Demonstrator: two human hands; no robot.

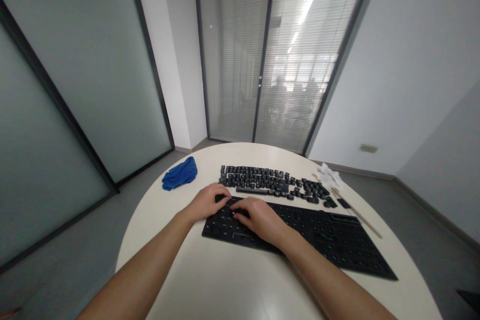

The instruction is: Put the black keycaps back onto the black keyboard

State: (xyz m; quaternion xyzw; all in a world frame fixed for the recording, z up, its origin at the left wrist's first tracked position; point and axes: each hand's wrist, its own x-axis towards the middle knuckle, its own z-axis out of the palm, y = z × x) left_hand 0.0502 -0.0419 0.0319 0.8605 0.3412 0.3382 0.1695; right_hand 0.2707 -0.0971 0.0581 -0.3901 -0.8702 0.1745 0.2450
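A black keyboard base (322, 240) with its keycaps off lies slanted across the table in front of me, showing rows of small key sockets. My left hand (210, 201) rests at its upper left corner, fingers curled over the edge and closed on it. Over the left part of the base is my right hand (260, 217), its thumb and fingers bent together close to the sockets. Whatever sits between those fingertips is too small to make out. Just behind the base, loose black keycaps (258, 180) lie in rows, with a long space bar keycap (252, 191) at their front.
A crumpled blue cloth (180, 174) lies on the round cream table (210, 285) at the left. At the right edge are a white crumpled tissue (329, 176) and a thin brush-like tool with a long handle (365, 221). Glass partitions and white walls stand beyond.
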